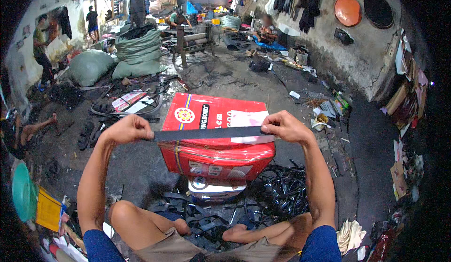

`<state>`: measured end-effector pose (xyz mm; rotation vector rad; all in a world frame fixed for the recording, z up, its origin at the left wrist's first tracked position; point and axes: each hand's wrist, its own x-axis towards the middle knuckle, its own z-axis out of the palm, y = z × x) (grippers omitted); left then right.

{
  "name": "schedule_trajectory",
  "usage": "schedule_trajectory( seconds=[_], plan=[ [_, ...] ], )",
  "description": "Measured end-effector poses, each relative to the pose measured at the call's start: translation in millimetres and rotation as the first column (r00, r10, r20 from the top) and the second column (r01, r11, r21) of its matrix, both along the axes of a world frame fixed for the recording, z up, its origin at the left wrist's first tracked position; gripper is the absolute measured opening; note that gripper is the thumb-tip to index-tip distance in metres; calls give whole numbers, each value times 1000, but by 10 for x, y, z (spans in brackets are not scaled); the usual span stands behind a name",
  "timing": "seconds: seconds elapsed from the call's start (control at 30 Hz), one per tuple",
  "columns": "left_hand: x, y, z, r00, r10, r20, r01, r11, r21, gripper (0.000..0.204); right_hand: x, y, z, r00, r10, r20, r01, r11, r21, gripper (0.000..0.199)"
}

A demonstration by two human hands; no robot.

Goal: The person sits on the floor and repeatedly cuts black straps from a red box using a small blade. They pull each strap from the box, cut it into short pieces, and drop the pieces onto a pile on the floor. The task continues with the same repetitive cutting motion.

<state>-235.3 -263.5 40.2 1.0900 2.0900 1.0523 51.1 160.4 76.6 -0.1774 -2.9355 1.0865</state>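
Note:
A flat black strap (209,133) is stretched nearly level between my two raised hands. Its left end is pinched in my left hand (127,129), its right end in my right hand (287,127). Behind and below the strap sits a red cardboard box (216,161) with a shiny, creased front and a white, pink-stained sheet (249,119) on its top. The strap crosses in front of that top. Under the box's front edge shows a smaller white and blue container (217,189).
A tangle of black strips (286,191) lies right of the box, with more scraps by my feet. Sandals (85,135) and a green basin (23,191) are at left. Stuffed sacks (138,50) stand farther back. Several people are about the room, one person (42,50) standing far left.

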Motion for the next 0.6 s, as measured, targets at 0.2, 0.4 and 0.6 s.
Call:
schedule_trajectory(
  seconds=[0.2, 0.4, 0.6],
  plan=[
    [-292, 357, -78, 512, 220, -831, -417, 909, -16, 29, -258, -60, -366, 982, -94, -165, 128, 970, 208, 28],
    [1067, 2296, -358, 791, 62, -609, 277, 850, 447, 48, -131, -299, -381, 911, -280, -304, 362, 894, 262, 32],
    [1367, 2762, -487, 964, -54, -262, 182, 849, 496, 36, -16, -156, -478, 867, -210, -451, 400, 833, 382, 30]
  ],
)
